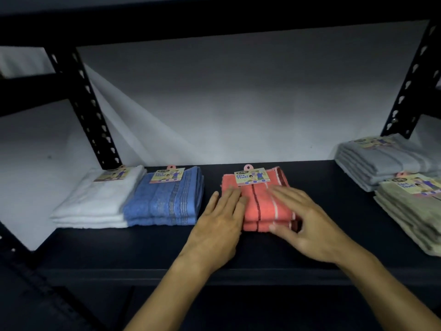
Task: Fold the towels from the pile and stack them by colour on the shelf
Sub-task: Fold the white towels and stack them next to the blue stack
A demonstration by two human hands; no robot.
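While both hands rest on the coral stack (pixel 262 206), the step in hand looks like squaring it up on the shelf (pixel 143 249), and that goes best with flat palms nudging the sides and front edge together rather than any pinching, which would drag the top towel off the one below. The left hand (pixel 219 223) lies with straight fingers against the stack's left edge, fingertips on the top towel, gripping nothing. The right hand (pixel 307 225) lies over the stack's front right corner with fingers spread and slightly blurred, thumb at the front fold; it appears to press, not clutch. The coral towels sit mid-shelf, directly under and between the two hands, paper label (pixel 251 176) at the far edge. Left of them, apart by a gap, stands the blue stack (pixel 167 201), touching the white stack (pixel 95 204). Well to the right sit a grey stack (pixel 381 161) and, nearer, an olive stack (pixel 412 211). Keeping the coral edges parallel to the blue ones would leave a tidy row.
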